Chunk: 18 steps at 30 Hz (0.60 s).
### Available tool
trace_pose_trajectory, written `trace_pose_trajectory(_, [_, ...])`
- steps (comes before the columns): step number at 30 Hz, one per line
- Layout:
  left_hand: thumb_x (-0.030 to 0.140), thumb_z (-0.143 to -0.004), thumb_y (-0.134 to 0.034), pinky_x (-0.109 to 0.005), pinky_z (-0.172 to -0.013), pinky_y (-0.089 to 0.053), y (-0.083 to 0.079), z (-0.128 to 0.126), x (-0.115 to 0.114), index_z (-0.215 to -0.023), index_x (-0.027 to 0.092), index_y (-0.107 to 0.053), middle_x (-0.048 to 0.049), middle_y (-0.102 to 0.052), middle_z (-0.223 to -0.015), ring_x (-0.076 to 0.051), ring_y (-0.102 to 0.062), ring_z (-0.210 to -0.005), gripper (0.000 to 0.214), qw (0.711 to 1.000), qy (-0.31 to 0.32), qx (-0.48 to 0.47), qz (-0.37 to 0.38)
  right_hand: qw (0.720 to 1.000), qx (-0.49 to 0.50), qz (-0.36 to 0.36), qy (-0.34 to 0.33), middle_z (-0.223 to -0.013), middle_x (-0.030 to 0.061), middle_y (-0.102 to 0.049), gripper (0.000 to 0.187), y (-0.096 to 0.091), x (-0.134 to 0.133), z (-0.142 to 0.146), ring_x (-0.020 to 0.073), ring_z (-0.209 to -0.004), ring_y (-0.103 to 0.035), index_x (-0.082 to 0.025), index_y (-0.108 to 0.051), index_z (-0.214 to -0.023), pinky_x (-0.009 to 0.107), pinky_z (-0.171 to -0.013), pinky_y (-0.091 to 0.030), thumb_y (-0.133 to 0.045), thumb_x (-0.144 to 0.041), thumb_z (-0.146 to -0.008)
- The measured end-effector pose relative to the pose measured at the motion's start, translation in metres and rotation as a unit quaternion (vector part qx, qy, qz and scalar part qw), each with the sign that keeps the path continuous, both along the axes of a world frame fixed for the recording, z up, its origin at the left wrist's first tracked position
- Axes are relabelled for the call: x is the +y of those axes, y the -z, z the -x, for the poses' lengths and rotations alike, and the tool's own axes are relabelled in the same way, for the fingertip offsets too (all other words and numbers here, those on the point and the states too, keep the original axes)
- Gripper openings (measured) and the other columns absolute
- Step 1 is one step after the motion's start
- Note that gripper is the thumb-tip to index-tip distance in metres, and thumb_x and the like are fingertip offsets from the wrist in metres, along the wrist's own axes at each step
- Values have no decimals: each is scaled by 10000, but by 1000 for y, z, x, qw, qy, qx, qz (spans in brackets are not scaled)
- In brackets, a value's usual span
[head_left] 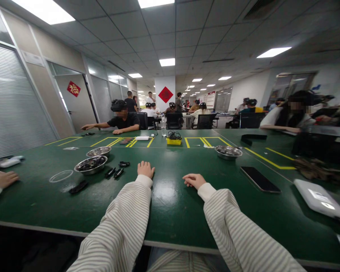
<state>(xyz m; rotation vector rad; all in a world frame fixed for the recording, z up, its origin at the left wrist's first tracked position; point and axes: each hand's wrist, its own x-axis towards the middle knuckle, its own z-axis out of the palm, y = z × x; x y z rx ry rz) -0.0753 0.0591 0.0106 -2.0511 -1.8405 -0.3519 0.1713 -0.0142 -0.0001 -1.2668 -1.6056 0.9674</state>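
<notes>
My left hand (146, 170) lies palm down on the green table, fingers spread and nothing in it. Nearest to it, on its left, are several small black parts (118, 173), whose kind I cannot make out. My right hand (194, 180) rests on the tabletop with loosely bent fingers, slightly apart; I see nothing in them. Off to its right lies a dark smartphone (260, 179). A metal bowl (228, 152) with small items in it stands beyond. Two more metal bowls, a nearer one (90, 164) full of dark parts and a farther one (98, 151), stand at left.
A clear plastic ring (61, 176) lies at left near another person's hand (2, 179). A yellow box (173, 141) with black cable and a bottle (163, 126) stand farther back. At right are a white device (320, 198) and brown cloth (323, 170). A person (124, 120) sits opposite.
</notes>
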Motion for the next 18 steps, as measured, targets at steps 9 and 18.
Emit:
trace_pose_trajectory(9, [114, -728, -324, -371, -725, -265, -4, 2, -1, -782, 130, -585, -127, -544, -858, -245, -353, -940, 266, 999, 25, 18, 32, 1000, -11, 0, 0, -562, 15, -585, 168, -1, 0, 0, 67, -446, -499, -121, -600, -700, 181, -444, -402, -506, -196, -583])
trace_pose_trajectory(18, [276, -719, -437, -347, -757, -309, 2, -45, -29, -935, 200, -540, -66, -530, -869, -212, -336, -931, 251, 959, 283, -18, 16, 997, -52, -46, 41, -613, 38, -604, 215, 1, 5, -5, 99, -499, -533, -127, -604, -751, 208, -476, -424, -479, -224, -606])
